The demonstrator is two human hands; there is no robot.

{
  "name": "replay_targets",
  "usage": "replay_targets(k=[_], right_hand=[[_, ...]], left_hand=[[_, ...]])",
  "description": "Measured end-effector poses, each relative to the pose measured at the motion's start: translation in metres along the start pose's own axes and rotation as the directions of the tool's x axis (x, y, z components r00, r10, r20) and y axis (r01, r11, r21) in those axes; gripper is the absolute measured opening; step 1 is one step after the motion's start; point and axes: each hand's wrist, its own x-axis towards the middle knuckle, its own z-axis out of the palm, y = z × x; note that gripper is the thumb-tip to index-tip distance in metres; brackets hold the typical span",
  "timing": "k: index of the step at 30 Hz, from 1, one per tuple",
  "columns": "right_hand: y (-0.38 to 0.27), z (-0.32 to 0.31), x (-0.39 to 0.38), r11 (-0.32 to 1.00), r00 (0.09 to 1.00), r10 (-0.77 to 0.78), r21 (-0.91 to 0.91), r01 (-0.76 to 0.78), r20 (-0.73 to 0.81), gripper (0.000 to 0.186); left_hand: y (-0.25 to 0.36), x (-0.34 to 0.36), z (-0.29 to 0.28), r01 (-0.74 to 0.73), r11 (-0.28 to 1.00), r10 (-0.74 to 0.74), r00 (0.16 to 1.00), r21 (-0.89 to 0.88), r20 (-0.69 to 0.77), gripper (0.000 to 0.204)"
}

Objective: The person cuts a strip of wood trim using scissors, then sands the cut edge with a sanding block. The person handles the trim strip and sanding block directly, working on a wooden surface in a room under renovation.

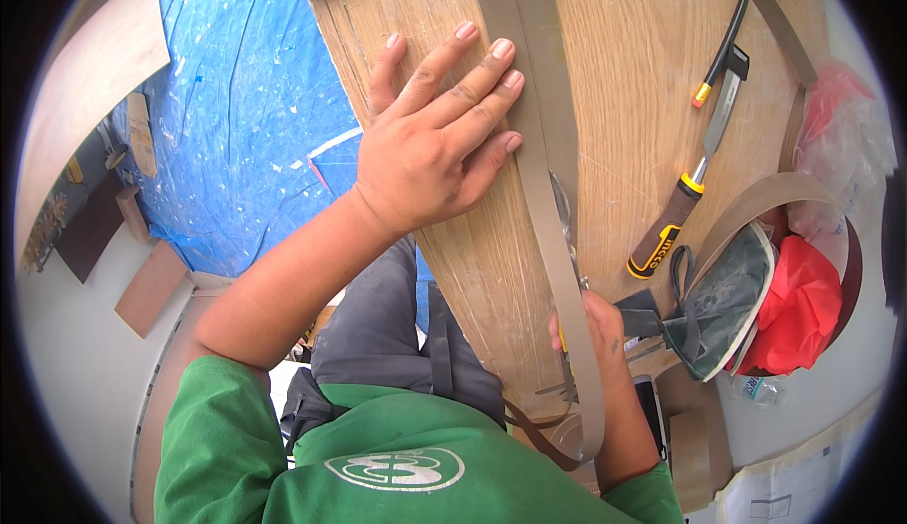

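A long, flexible brown strip (537, 174) runs from the far edge of the wood-grained tabletop (633, 80) toward the body, where its near end curls into a loop in front of the shirt. Farther up, it overlaps a wider band of the same brown.

The left hand (430, 151) lies palm down, fingers spread and gripping nothing, its fingertips at or close beside the strip's left edge. The right hand (605, 326) is partly behind the strip, near a metal blade-like piece and a bit of yellow; I cannot tell whether it is closed on a tool. The two hands are well apart.

Good handling here, I judge, means pressing the strip flat with steady, even pressure, keeping the loop untwisted, and holding the left fingers clear of any edge the right hand may carry.

To the right lie a chisel (669, 226), its dark handle bearing bold lettering on yellow, and a black pencil (723, 47). Beyond them sit a grey-green pouch (723, 307), red material (798, 307) and a clear plastic bag (841, 137). The green shirt (510, 467) carries a white oval emblem; printed sheets (794, 486) at lower right are too blurred to read. Blue tarp (246, 80) spreads at left.
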Motion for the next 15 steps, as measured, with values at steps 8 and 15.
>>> replay_targets(k=[8,15], right_hand=[[-0.014,0.006,0.009,0.994,0.996,-0.087,-0.062,0.086,-0.016,0.03],[-0.017,0.006,0.01,0.999,0.999,-0.04,-0.024,0.04,-0.001,0.03]], left_hand=[[-0.003,0.004,0.003,-0.008,1.0,0.008,1.0,-0.001,-0.005,0.046],[-0.003,0.004,0.002,-0.009,1.0,0.009,1.0,0.003,0.005,0.047]])
